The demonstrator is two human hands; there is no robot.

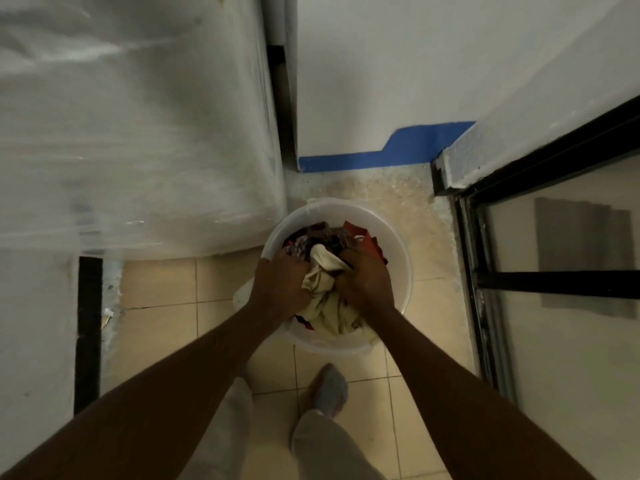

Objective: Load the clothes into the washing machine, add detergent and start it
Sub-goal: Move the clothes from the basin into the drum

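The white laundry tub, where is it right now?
Head view, centre: the white laundry tub sits on the tiled floor beside the plastic-wrapped appliance, both hands in its clothes.

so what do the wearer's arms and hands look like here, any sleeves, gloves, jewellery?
Both arms are bare from the bottom frame edge to the wrist: no sleeves in view. The left hand and right hand show no gloves, watch or bracelets. Rings cannot be ruled out, since the fingers are buried in cloth and the light is dim.

both hands sit in the tub [398, 237] on the floor, the left hand [282, 284] and right hand [365, 282] closed on the clothes [323, 292] between them. left of the grip stands a wrapped appliance [138, 133]; right, a door frame [485, 289]; beyond, a wall [381, 81].
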